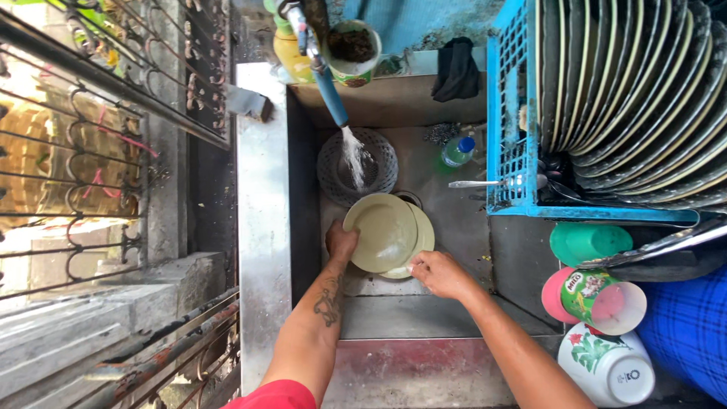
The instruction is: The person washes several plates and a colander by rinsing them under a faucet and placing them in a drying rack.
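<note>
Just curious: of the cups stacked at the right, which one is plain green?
The top cup, lying on its side beside the blue rack; the others are pink or white with flowers.

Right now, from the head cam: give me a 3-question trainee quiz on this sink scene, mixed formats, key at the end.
1. True or false: the left hand grips the upper plate.
2. Water from the tap hose lands in: A) the basket B) the blue rack C) the green cup.
3. Fill in: the right hand touches the rim of the ____ plate.

Key: 1 true; 2 A; 3 lower.
</note>
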